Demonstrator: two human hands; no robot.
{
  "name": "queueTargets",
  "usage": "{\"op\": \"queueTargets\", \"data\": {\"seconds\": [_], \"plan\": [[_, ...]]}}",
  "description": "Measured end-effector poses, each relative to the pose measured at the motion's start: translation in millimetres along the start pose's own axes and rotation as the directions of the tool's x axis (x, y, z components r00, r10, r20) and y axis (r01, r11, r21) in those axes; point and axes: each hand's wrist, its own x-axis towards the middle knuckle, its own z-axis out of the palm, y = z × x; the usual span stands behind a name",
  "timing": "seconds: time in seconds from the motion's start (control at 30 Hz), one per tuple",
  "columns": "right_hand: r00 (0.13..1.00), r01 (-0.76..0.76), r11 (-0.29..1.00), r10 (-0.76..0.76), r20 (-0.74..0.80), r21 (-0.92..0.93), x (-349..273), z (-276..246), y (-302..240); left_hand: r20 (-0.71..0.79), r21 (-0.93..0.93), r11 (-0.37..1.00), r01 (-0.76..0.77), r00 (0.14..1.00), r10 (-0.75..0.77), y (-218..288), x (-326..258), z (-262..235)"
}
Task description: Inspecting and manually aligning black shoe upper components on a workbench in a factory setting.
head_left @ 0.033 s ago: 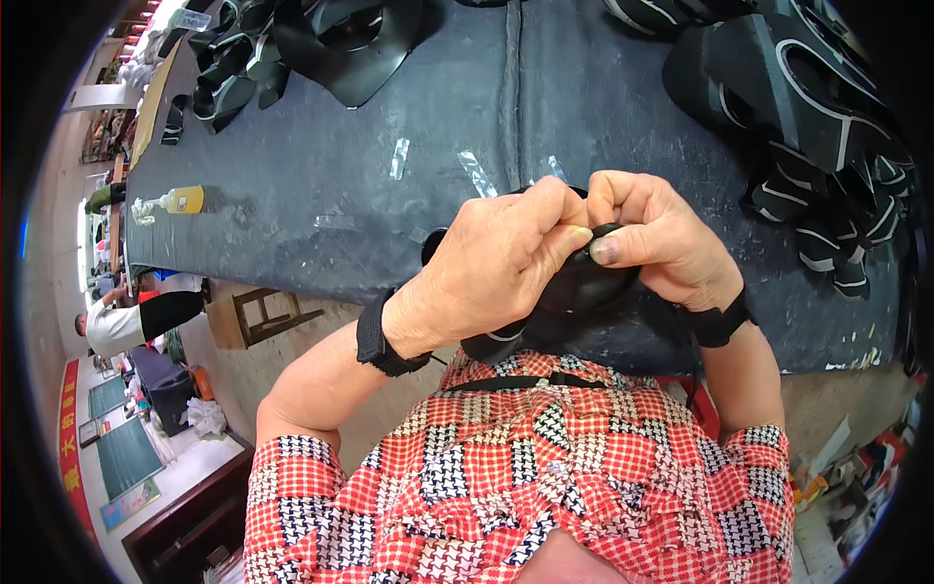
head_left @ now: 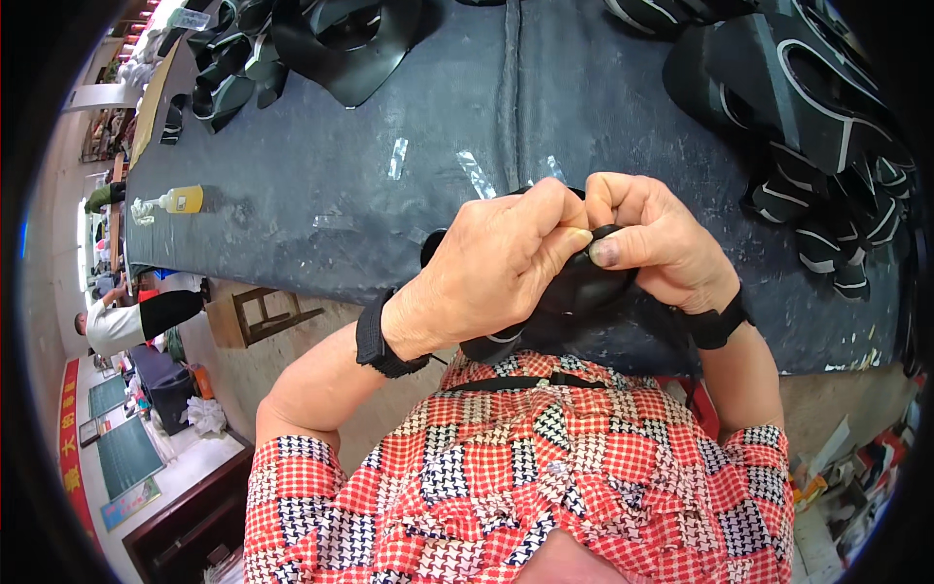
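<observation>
Black piece (head_left: 584, 292) mostly behind hands (head_left: 574, 248)

Black piece (head_left: 584, 287): dark, soft-looking, rounded form with a matte surface, partly glossy where light struck it. Held above the near edge of the table, close to the person's chest, between both hands. Left hand (head_left: 496, 268) covered its left and upper side, fingers curled over the top. Right hand (head_left: 662, 243) gripped its upper right, thumb pressed on the top edge where the two hands met. Lower part hung below the hands, a pale line visible along its bottom left. Exact shape mostly hidden by the fingers.
</observation>
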Motion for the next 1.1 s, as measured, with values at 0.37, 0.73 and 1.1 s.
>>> {"op": "queueTargets", "data": {"seconds": [0.37,0.73,1.1], "plan": [[0.995,-0.096,0.995,0.095,0.027,0.039,9.3,-16.9,-14.6,0.059,-0.155,0.961,0.228,0.974,-0.221,-8.6,13.5,-2.9],[0.994,-0.100,0.989,0.105,-0.041,0.108,26.7,-19.1,-10.7,0.018,-0.140,0.987,0.082,0.997,-0.081,-27.8,23.5,-6.1],[0.998,-0.069,0.994,0.068,0.014,0.084,31.9,-31.7,-8.6,0.078,-0.196,0.953,0.229,0.973,-0.218,-28.2,26.7,0.0]]}}
